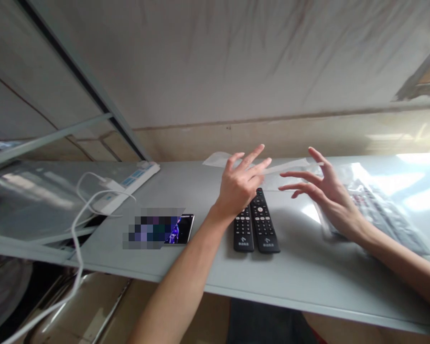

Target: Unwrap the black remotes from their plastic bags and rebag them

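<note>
Two black remote controls lie side by side on the grey table, the left remote partly under my left hand and the right remote with its buttons facing up. My left hand hovers over their far ends, fingers spread. A thin translucent plastic sleeve stretches from behind those fingers toward my right hand. Whether it touches the left fingers or is only behind them, I cannot tell. My right hand is raised with its fingers apart, close to the sleeve's right end.
Clear bags with more remotes lie at the right, behind my right forearm. A phone with a lit screen, partly blurred out, rests on the left. Beyond it are a white power strip and a trailing white cable. A wall borders the table's back.
</note>
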The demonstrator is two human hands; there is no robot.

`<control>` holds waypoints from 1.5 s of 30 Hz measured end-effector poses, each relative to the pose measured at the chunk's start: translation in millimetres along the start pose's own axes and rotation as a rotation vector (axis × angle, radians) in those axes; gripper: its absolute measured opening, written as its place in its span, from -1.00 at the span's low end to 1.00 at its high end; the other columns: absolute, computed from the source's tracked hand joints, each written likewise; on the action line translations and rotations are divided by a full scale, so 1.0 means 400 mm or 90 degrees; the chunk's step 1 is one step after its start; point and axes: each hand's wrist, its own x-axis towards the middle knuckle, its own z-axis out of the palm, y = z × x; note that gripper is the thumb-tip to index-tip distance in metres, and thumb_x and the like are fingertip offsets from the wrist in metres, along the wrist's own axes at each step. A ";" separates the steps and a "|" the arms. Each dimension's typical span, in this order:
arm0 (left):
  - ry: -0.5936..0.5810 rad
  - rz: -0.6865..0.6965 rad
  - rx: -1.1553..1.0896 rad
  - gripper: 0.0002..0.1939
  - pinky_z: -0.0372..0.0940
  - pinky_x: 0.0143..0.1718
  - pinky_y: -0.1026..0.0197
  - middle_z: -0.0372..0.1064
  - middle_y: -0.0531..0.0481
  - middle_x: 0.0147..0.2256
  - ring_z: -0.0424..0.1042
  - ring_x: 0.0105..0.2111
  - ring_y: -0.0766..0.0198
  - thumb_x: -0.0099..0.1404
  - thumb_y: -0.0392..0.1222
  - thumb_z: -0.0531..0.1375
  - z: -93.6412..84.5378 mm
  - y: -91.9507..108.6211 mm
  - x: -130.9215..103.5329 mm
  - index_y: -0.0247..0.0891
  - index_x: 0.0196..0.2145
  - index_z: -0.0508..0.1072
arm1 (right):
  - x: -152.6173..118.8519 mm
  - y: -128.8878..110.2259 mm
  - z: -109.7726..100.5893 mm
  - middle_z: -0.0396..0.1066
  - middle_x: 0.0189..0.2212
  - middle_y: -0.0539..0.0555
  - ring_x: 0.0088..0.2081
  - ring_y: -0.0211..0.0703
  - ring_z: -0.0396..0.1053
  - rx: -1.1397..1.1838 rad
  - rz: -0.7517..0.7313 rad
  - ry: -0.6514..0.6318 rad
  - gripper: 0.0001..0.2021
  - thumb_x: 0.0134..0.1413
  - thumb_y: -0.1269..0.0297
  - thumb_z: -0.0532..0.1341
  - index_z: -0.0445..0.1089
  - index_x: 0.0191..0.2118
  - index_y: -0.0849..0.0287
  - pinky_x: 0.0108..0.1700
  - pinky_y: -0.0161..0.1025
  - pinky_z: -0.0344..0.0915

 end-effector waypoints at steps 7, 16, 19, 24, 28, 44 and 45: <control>-0.150 0.040 0.041 -0.69 0.30 -0.12 0.03 0.55 -0.07 -0.37 0.49 -0.20 0.10 0.27 -0.55 0.09 0.035 0.024 0.002 -0.22 -0.42 0.49 | -0.004 0.010 -0.011 0.69 -0.11 0.12 -0.22 0.13 0.70 -0.026 0.032 0.060 -0.41 0.34 -0.09 0.35 0.34 0.38 -0.07 -0.26 0.01 0.59; -0.137 0.018 0.022 -0.80 0.36 0.01 -0.03 0.53 -0.17 -0.02 0.47 0.00 0.01 0.35 -0.45 0.15 0.029 0.036 0.009 -0.24 -0.21 0.52 | -0.005 0.013 0.004 0.61 -0.25 0.06 -0.32 0.01 0.53 -0.294 -0.148 0.140 -0.82 0.39 0.02 0.31 0.58 -0.22 -0.08 -0.27 0.03 0.49; -0.082 -0.009 0.021 -0.79 0.32 0.19 -0.16 0.44 -0.18 0.16 0.39 0.19 -0.08 0.35 -0.44 0.16 0.022 0.042 0.007 -0.18 -0.19 0.52 | -0.001 0.030 -0.007 0.61 -0.17 0.08 -0.26 0.02 0.56 -0.306 -0.142 0.114 -0.82 0.40 0.06 0.30 0.60 -0.20 -0.04 -0.27 0.01 0.51; -0.032 -0.048 -0.021 -0.74 0.29 0.27 -0.18 0.41 -0.16 0.20 0.37 0.24 -0.05 0.39 -0.42 0.11 0.031 0.050 0.003 -0.13 -0.06 0.43 | -0.012 0.017 -0.017 0.61 -0.17 0.08 -0.24 0.05 0.57 -0.333 -0.165 0.184 -0.87 0.41 0.13 0.29 0.63 -0.15 -0.13 -0.23 0.07 0.55; -0.004 -0.050 -0.065 -0.83 0.25 0.30 -0.10 0.46 -0.15 0.10 0.39 0.22 0.04 0.47 -0.35 0.11 0.052 0.041 0.003 -0.13 -0.05 0.34 | -0.021 -0.017 -0.012 0.62 -0.17 0.10 -0.18 0.15 0.59 -0.290 -0.165 0.296 -0.90 0.34 0.13 0.34 0.65 -0.12 -0.18 -0.20 0.17 0.59; 0.055 -0.390 -0.446 -0.58 0.25 -0.37 0.15 0.36 0.07 -0.53 0.33 -0.48 0.25 0.60 0.07 0.11 0.072 0.045 0.012 -0.18 -0.33 0.57 | 0.018 0.014 -0.021 0.35 0.42 0.27 0.39 0.24 0.39 0.056 0.046 0.105 -0.05 0.25 -0.01 0.43 -0.13 0.56 -0.29 0.29 0.23 0.49; 0.072 -0.433 -0.533 -0.58 0.25 -0.40 0.16 0.35 0.09 -0.56 0.32 -0.53 0.28 0.58 0.12 0.12 0.074 0.038 0.014 -0.18 -0.29 0.58 | 0.013 0.020 -0.014 0.37 0.40 0.28 0.39 0.25 0.39 0.057 0.067 0.068 -0.02 0.23 -0.03 0.44 -0.15 0.57 -0.27 0.28 0.26 0.49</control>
